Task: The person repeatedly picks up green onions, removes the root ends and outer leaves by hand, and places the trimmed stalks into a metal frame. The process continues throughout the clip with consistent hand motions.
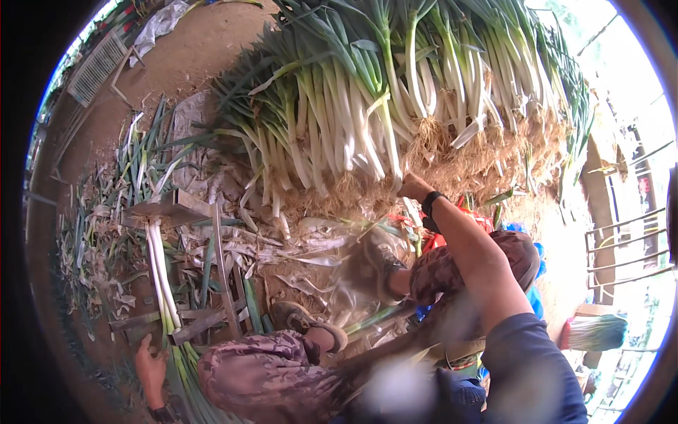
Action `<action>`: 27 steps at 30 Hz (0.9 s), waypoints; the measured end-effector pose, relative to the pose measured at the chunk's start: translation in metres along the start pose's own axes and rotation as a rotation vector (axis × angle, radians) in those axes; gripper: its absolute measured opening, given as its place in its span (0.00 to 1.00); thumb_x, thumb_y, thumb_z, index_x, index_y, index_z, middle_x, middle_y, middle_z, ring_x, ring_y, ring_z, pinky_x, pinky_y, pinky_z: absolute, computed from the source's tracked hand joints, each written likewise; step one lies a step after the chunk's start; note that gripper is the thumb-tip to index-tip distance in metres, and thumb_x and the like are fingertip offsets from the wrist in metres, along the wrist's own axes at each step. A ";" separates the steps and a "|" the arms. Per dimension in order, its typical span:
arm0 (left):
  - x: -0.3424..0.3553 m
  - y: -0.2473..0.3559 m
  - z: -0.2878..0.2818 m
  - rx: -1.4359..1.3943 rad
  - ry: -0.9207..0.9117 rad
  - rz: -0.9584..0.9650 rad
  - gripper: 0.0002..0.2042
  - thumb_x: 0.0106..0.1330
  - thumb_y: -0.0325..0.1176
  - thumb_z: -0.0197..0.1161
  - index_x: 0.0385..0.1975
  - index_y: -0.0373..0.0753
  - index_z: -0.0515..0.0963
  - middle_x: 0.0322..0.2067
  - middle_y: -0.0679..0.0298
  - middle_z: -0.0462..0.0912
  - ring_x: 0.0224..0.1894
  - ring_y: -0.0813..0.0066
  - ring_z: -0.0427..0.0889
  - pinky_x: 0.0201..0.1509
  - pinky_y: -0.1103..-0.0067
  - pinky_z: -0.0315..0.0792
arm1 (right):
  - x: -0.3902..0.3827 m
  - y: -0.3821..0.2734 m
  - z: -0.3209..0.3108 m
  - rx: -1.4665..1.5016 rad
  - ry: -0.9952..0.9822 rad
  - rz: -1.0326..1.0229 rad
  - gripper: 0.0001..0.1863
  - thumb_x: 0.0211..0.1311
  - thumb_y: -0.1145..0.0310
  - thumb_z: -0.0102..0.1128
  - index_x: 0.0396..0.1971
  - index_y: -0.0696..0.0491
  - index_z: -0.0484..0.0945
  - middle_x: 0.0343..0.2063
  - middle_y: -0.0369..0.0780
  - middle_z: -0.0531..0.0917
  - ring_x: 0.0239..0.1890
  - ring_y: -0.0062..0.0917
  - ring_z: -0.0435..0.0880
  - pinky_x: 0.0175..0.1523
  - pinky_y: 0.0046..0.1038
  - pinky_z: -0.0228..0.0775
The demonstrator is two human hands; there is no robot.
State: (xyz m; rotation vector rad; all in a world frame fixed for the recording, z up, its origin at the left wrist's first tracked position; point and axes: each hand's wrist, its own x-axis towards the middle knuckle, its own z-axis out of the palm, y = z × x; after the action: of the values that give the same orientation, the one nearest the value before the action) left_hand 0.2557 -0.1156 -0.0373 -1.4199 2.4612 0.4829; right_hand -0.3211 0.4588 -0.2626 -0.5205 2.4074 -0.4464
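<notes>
At the lower left my left hand [150,373] is beside the green leaves of a few long green onions [161,272], its fingers apart and holding nothing I can see. Those onions lie over a low stand [224,275], their white ends against a metal plate [169,208]. My right arm reaches forward to a large heap of green onions [360,134], roots toward me and leaves away. There my right hand [415,186], with a dark band at the wrist, is closed at the root end of one green onion [387,138]. Its fingertips are partly hidden.
Dry peelings and cut leaves [106,247] litter the ground at left. My knees in patterned trousers [268,374] and my shoes [311,325] are between my hands. Red plastic [466,219] lies by my right forearm. A tied onion bundle [593,332] and a metal rail [625,247] are at right.
</notes>
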 end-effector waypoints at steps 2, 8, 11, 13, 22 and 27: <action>-0.023 0.018 -0.017 -0.108 0.042 -0.004 0.32 0.60 0.21 0.71 0.67 0.34 0.72 0.45 0.47 0.84 0.47 0.60 0.83 0.47 0.69 0.78 | -0.012 -0.012 -0.003 0.412 -0.217 0.100 0.23 0.52 0.59 0.81 0.40 0.60 0.85 0.27 0.41 0.87 0.26 0.25 0.85 0.31 0.28 0.81; -0.118 0.117 -0.051 -0.200 0.178 0.280 0.32 0.61 0.21 0.71 0.67 0.34 0.72 0.50 0.45 0.84 0.52 0.61 0.83 0.53 0.69 0.79 | -0.087 -0.120 -0.038 0.720 -0.444 -0.130 0.17 0.65 0.57 0.71 0.41 0.56 0.86 0.31 0.36 0.87 0.31 0.20 0.84 0.35 0.21 0.79; -0.166 0.184 -0.035 -0.270 0.056 0.603 0.31 0.61 0.25 0.73 0.67 0.34 0.73 0.51 0.45 0.86 0.52 0.59 0.86 0.58 0.68 0.77 | -0.153 -0.170 -0.027 0.607 -0.304 -0.615 0.15 0.71 0.61 0.64 0.49 0.54 0.86 0.33 0.38 0.86 0.32 0.23 0.83 0.40 0.25 0.80; -0.177 0.225 -0.006 -0.356 -0.142 0.668 0.30 0.64 0.32 0.73 0.66 0.32 0.73 0.50 0.46 0.87 0.52 0.58 0.87 0.59 0.67 0.76 | -0.198 -0.194 -0.012 0.399 -0.012 -1.060 0.15 0.73 0.64 0.61 0.54 0.52 0.85 0.34 0.39 0.85 0.34 0.26 0.83 0.43 0.27 0.80; -0.165 0.223 0.041 -0.628 -0.694 0.671 0.37 0.71 0.54 0.65 0.70 0.31 0.68 0.51 0.55 0.87 0.55 0.70 0.84 0.63 0.72 0.75 | -0.363 -0.289 0.076 0.998 -0.665 -0.413 0.18 0.68 0.59 0.68 0.44 0.60 0.82 0.36 0.40 0.86 0.34 0.24 0.84 0.33 0.26 0.79; -0.187 0.194 0.031 -0.687 -0.824 0.539 0.44 0.64 0.66 0.65 0.67 0.32 0.70 0.51 0.56 0.85 0.50 0.69 0.85 0.57 0.74 0.77 | -0.402 -0.344 0.093 1.039 -0.926 -0.466 0.20 0.67 0.59 0.69 0.47 0.61 0.80 0.35 0.41 0.84 0.37 0.26 0.81 0.43 0.30 0.76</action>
State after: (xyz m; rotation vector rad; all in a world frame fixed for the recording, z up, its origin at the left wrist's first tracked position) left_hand 0.1799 0.1344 0.0354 -0.4550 1.9720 1.7368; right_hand 0.1170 0.3316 0.0203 -0.5930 0.9514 -1.2182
